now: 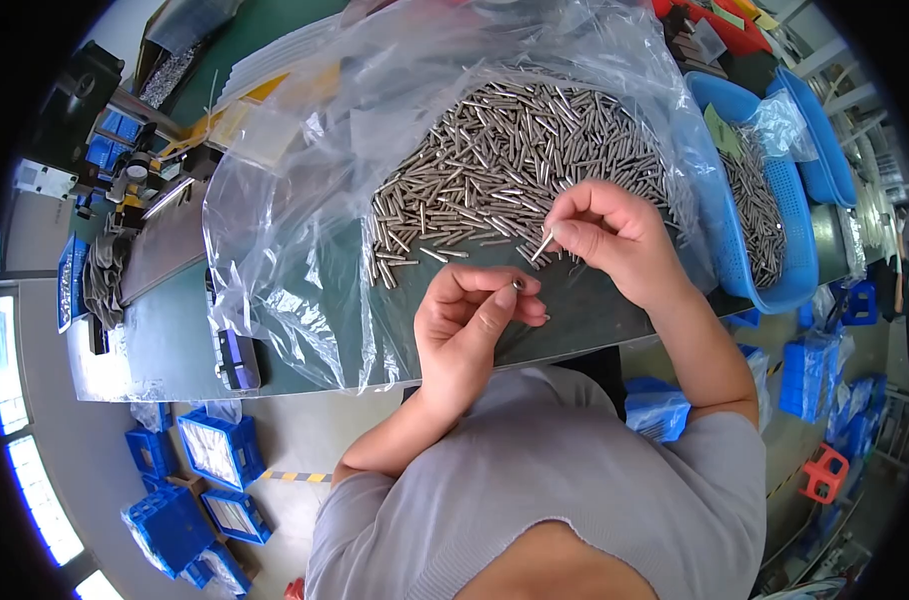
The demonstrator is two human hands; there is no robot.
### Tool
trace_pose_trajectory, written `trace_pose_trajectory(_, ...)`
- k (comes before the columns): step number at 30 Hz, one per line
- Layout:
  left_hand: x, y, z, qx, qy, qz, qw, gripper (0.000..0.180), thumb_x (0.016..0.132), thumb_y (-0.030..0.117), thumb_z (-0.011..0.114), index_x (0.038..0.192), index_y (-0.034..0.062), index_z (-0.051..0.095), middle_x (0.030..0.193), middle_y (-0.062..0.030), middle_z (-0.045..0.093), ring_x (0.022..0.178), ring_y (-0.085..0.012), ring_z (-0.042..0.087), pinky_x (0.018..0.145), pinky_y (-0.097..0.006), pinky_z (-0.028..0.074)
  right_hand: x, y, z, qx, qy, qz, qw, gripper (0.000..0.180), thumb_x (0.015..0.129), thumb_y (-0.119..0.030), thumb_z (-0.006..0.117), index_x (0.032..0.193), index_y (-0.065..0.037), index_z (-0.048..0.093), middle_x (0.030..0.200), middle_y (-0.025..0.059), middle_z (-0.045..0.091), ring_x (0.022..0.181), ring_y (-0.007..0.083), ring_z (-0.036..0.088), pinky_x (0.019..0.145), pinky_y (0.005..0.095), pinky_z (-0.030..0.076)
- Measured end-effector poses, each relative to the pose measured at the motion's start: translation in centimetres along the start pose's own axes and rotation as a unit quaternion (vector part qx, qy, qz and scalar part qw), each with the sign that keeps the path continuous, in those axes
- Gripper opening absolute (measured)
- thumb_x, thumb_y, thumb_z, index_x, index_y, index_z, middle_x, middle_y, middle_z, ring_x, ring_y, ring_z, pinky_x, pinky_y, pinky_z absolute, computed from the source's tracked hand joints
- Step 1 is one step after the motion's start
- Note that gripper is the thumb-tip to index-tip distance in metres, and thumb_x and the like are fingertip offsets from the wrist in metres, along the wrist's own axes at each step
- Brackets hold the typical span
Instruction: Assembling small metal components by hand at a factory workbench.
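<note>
Left hand (455, 330), fingers (490, 314) pinched on small metal piece (518, 285), right hand (625, 240), fingers closed on slim metal pin (544, 244), heaped pins (520, 150) far on worktop (170, 345)

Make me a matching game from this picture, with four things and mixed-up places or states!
1. heap of thin silvery metal pins
2. red plastic stool
3. bare right hand
4. long blue plastic basket beside the heap

A. has a light-green tag inside
B. pinches a slim metal piece
C. spread over the dark green table
D. on the floor, far right

Pairs: 1-C; 2-D; 3-B; 4-A
</note>
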State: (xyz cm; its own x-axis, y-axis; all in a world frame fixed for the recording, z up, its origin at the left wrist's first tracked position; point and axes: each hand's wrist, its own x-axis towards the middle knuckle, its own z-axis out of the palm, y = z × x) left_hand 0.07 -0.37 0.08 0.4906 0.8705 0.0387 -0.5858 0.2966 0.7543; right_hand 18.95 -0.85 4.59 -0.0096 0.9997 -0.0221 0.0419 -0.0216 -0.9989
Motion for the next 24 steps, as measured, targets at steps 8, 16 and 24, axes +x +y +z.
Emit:
trace_pose_trajectory(8, 0.1, -0.1, 0.4, 0.026, 0.022, 0.013, 0.999, 0.009, 0.091, -0.002, 0.049, 0.099, -0.0043, 0.050, 0.093, -0.0168, 0.063, 0.079, -0.0207, 0.065, 0.073, -0.033, 0.055, -1.0, 0.7, 1.2, 0.000, -0.016, -0.065, 0.998, 0.006, 0.086, -0.002, 0.060, 0.090, 0.001, 0.057, 0.082, 0.0022, 0.059, 0.073, 0.0079, 0.059, 0.065, 0.0198, 0.047)
trace_pose_trajectory(16, 0.0, -0.5, 0.0, 0.052, 0.010, 0.025, 0.998, 0.009, 0.091, -0.003, 0.049, 0.099, -0.0043, 0.050, 0.094, -0.0163, 0.063, 0.080, -0.0205, 0.065, 0.074, -0.032, 0.055, -1.0, 0.8, 1.7, -0.123, -0.024, -0.134, 0.983, 0.006, 0.078, -0.002, 0.068, 0.082, -0.001, 0.064, 0.084, 0.0044, 0.056, 0.073, 0.0103, 0.057, 0.061, 0.0221, 0.045)
trace_pose_trajectory(24, -0.3, -0.4, -0.1, 0.054, 0.011, 0.019, 0.998, 0.007, 0.090, -0.004, 0.049, 0.097, -0.0035, 0.050, 0.096, -0.0171, 0.062, 0.079, -0.0201, 0.064, 0.073, -0.032, 0.054, -1.1, 1.5, 0.7, -0.032, 0.008, -0.075, 0.997, 0.004, 0.082, -0.001, 0.060, 0.085, -0.001, 0.059, 0.084, 0.0023, 0.054, 0.070, 0.0064, 0.050, 0.056, 0.0199, 0.039)
